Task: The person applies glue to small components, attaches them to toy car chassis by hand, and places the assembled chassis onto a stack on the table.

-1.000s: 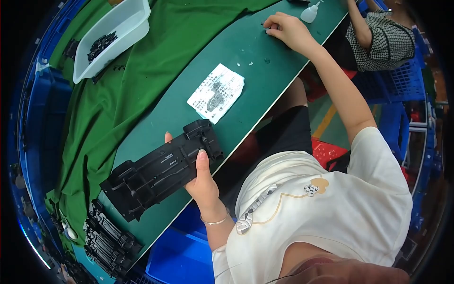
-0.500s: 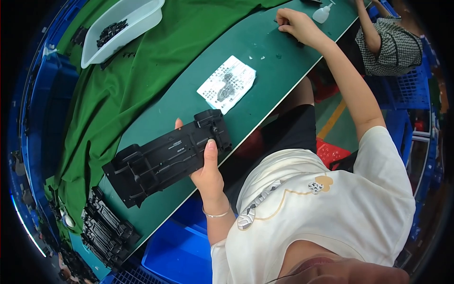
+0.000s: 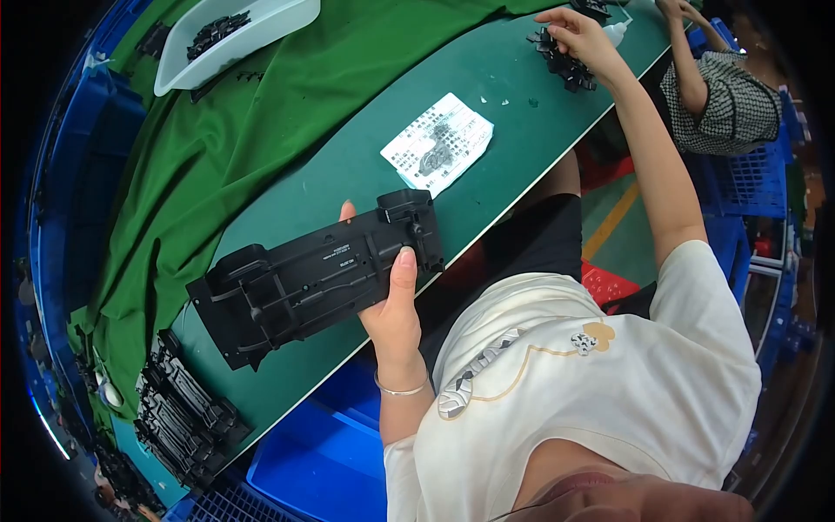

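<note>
My left hand point(image 3: 396, 304) grips a black plastic toy-vehicle chassis point(image 3: 326, 274), with the thumb across its face and a fingertip showing at the far edge. The chassis is tilted toward me above the table, showing moulded rails, wheel-arch-like humps and small light lettering. My right hand point(image 3: 578, 39) is over a pile of small black plastic parts point(image 3: 565, 70) at the far right of the table. Its fingers are curled together in a pinch; what is between them, if anything, cannot be made out.
A printed sheet point(image 3: 457, 130) lies on the green table point(image 3: 339, 157). Several black chassis-like parts point(image 3: 187, 404) are stacked at lower left. A white tub point(image 3: 261, 39) of black parts stands on green cloth point(image 3: 217, 130). A white bottle point(image 3: 616, 33) and another person point(image 3: 722, 96) are at upper right.
My right hand has shifted slightly to the right, and more of the small black parts beneath it shows. My left hand still holds the chassis. The whole view has shifted a little.
</note>
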Tool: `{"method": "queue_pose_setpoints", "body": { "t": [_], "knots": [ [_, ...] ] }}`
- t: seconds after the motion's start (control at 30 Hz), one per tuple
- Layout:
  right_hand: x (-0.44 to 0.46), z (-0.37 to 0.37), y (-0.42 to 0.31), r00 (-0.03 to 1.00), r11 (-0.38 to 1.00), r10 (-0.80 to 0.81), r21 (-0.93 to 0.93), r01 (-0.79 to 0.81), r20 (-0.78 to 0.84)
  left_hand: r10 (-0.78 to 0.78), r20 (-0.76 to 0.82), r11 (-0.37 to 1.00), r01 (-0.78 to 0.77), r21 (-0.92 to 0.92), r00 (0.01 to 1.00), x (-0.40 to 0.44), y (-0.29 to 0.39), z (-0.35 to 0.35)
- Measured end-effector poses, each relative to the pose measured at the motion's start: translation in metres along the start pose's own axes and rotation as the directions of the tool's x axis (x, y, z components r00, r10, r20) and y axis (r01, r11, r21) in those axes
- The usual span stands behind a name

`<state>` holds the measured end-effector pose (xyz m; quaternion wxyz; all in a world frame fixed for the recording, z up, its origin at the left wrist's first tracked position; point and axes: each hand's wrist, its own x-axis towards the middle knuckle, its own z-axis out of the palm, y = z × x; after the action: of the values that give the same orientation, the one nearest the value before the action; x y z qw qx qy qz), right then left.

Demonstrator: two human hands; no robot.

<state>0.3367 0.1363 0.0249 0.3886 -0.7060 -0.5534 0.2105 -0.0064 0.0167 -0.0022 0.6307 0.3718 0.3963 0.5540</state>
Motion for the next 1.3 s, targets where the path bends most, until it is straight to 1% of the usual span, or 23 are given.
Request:
{"method": "queue_pose_setpoints", "body": {
  "t": [0.1, 0.2, 0.3, 0.4, 0.5, 0.53, 0.63, 0.67, 0.7, 0.77, 0.8, 0.9, 0.97, 1.1, 1.3],
  "knots": [
    [-0.002, -0.005, -0.006, 0.997, 0.993, 0.061, -0.105, -0.055, 0.049, -0.005, 0.008, 1.000, 0.005, -0.006, 1.000, 0.001, 0.001, 0.000],
    [-0.002, -0.004, -0.002, 0.996, 0.996, 0.088, 0.030, -0.088, -0.015, -0.004, 0.011, 1.000, 0.004, -0.015, 1.000, 0.001, 0.001, 0.000],
    [-0.005, -0.001, -0.007, 0.997, 0.990, 0.056, 0.131, -0.049, -0.050, -0.015, 0.011, 1.000, 0.016, -0.022, 1.000, 0.001, 0.002, 0.000],
    [-0.018, 0.007, -0.024, 1.000, 0.992, -0.001, 0.129, 0.000, 0.010, -0.019, 0.011, 0.999, 0.019, -0.026, 1.000, 0.002, 0.002, 0.000],
    [-0.037, 0.024, -0.036, 0.952, 0.982, -0.185, 0.093, 0.166, 0.246, -0.017, 0.012, 1.000, 0.017, -0.007, 1.000, 0.003, 0.000, -0.002],
    [-0.043, 0.031, -0.045, 0.930, 0.975, -0.211, 0.131, 0.178, 0.301, -0.020, 0.011, 1.000, 0.020, -0.011, 1.000, 0.002, 0.000, -0.002],
    [-0.065, 0.050, -0.067, 0.885, 0.948, -0.229, 0.299, 0.109, 0.404, -0.026, 0.008, 1.000, 0.026, -0.017, 1.000, 0.002, 0.002, -0.001],
    [-0.070, 0.056, -0.073, 0.854, 0.923, -0.268, 0.373, 0.094, 0.447, -0.026, 0.007, 1.000, 0.026, -0.014, 1.000, 0.002, 0.002, -0.001],
    [-0.079, 0.061, -0.084, 0.831, 0.904, -0.235, 0.427, -0.003, 0.505, -0.026, 0.007, 1.000, 0.026, -0.012, 1.000, 0.002, 0.002, 0.000],
    [-0.089, 0.070, -0.096, 0.754, 0.872, -0.195, 0.463, -0.160, 0.627, -0.031, 0.011, 0.999, 0.032, -0.039, 0.999, 0.002, 0.003, 0.000],
    [-0.092, 0.075, -0.099, 0.757, 0.881, -0.190, 0.449, -0.149, 0.625, -0.033, 0.013, 0.998, 0.034, -0.055, 0.999, 0.002, 0.004, 0.001],
    [-0.093, 0.080, -0.100, 0.785, 0.960, -0.174, 0.280, 0.001, 0.595, -0.025, 0.024, 0.996, 0.027, -0.085, 0.999, 0.002, 0.006, 0.002],
    [-0.095, 0.083, -0.099, 0.810, 0.972, -0.176, 0.230, 0.053, 0.560, 0.000, 0.037, 0.996, 0.003, -0.090, 0.999, 0.003, 0.005, 0.000],
    [-0.096, 0.084, -0.097, 0.819, 0.973, -0.226, 0.089, 0.212, 0.528, 0.019, 0.030, 0.993, -0.015, -0.121, 0.999, 0.004, 0.005, 0.001],
    [-0.097, 0.087, -0.100, 0.823, 0.941, -0.292, -0.006, 0.338, 0.487, 0.025, 0.058, 0.991, -0.017, -0.136, 0.998, 0.004, 0.005, 0.000]
  ]
}}
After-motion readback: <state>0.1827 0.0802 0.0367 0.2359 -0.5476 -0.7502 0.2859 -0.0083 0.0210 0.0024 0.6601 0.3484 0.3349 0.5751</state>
